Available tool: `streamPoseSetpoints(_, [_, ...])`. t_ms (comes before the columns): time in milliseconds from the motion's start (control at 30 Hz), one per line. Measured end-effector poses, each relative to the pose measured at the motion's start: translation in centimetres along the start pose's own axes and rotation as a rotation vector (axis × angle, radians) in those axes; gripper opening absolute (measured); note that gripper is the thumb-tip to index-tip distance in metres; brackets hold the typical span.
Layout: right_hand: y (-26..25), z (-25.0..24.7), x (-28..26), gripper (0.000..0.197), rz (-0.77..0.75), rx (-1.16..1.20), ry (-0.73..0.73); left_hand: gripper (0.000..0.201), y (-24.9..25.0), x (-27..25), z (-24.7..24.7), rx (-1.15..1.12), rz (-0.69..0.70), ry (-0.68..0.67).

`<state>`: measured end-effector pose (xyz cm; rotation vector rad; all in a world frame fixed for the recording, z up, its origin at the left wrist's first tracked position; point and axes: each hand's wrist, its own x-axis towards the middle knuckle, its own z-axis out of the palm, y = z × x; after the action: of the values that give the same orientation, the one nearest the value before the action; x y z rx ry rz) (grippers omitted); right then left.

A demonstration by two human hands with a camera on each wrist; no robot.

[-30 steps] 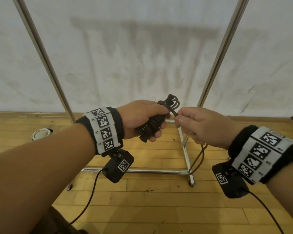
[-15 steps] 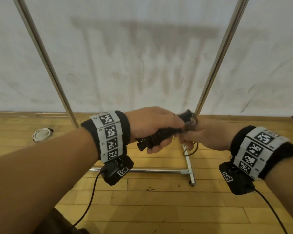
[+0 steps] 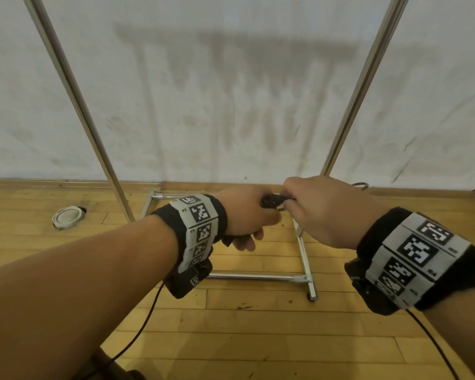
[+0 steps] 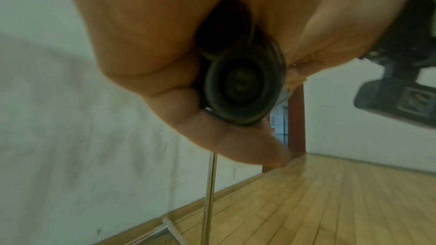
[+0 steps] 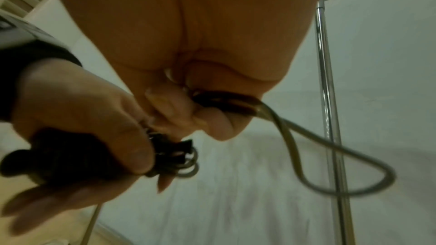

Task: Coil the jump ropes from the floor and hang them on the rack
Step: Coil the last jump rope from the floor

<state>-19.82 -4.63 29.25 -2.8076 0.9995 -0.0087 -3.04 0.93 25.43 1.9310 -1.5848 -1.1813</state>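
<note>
My left hand (image 3: 244,218) grips two black jump-rope handles (image 4: 243,85) side by side, butt ends toward the left wrist camera. Turns of the dark rope are wound round the handles' far ends (image 5: 174,161). My right hand (image 3: 321,209) touches the left and pinches the rope (image 5: 226,101) between thumb and fingertips, and a free loop (image 5: 354,180) curls out to the right. In the head view only a short black piece (image 3: 272,201) shows between the hands. The chrome rack stands behind, with its left post (image 3: 74,97) and right post (image 3: 359,86).
The rack's chrome base frame (image 3: 258,277) lies on the wooden floor under my hands, with a caster foot (image 3: 313,296) at the front right. A white round object (image 3: 67,216) sits on the floor at left. A stained white wall is behind.
Both hands have moved away from me toward the wall and closed together. The coil on the handle ends, plain a second ago, is hidden behind the hands in the head view.
</note>
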Motion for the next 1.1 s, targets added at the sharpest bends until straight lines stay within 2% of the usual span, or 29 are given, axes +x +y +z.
streamPoseSetpoints(167, [-0.7,-0.1,0.0,0.019,0.017,0.162,0.025,0.010,-0.3,0.7,-1.6,-0.366,0.014,0.122])
streamPoseSetpoints(300, [-0.1,-0.3,-0.4,0.022,0.006,0.407,-0.014,0.022,-0.4,-0.2,-3.8,-0.637,0.090,-0.039])
streamPoseSetpoints(400, [0.3,-0.3,-0.8,0.023,-0.017,0.531,-0.068,0.036,0.2,-1.0,-4.2,-0.653,0.196,-0.152])
streamPoseSetpoints(500, [0.7,0.0,-1.1,0.024,-0.040,0.547,-0.109,0.051,1.2,-1.6,-4.0,-0.646,0.191,-0.184])
streamPoseSetpoints(633, [1.8,0.8,-1.1,0.024,-0.052,0.398,-0.225,0.027,1.7,-2.3,-3.3,-0.530,0.249,-0.277])
streamPoseSetpoints(733, [2.6,1.6,-1.2,0.018,-0.047,0.302,-0.329,0.024,2.2,-2.9,-2.0,-0.229,0.228,-0.449])
streamPoseSetpoints(767, [2.6,1.7,-1.2,0.023,-0.052,0.236,-0.352,0.023,2.4,-3.1,-1.4,-0.101,0.206,-0.477])
streamPoseSetpoints(800, [2.6,1.8,-0.9,0.027,-0.054,0.167,-0.373,0.023,2.6,-3.2,-0.7,0.026,0.180,-0.478])
streamPoseSetpoints(900, [1.7,1.7,-0.1,0.012,-0.028,0.076,-0.385,0.027,3.0,-3.0,1.2,0.311,0.090,-0.409])
streamPoseSetpoints(1100, [0.4,0.4,0.6,0.020,-0.048,-0.216,-0.246,0.033,2.7,-2.3,1.8,0.474,-0.049,-0.293])
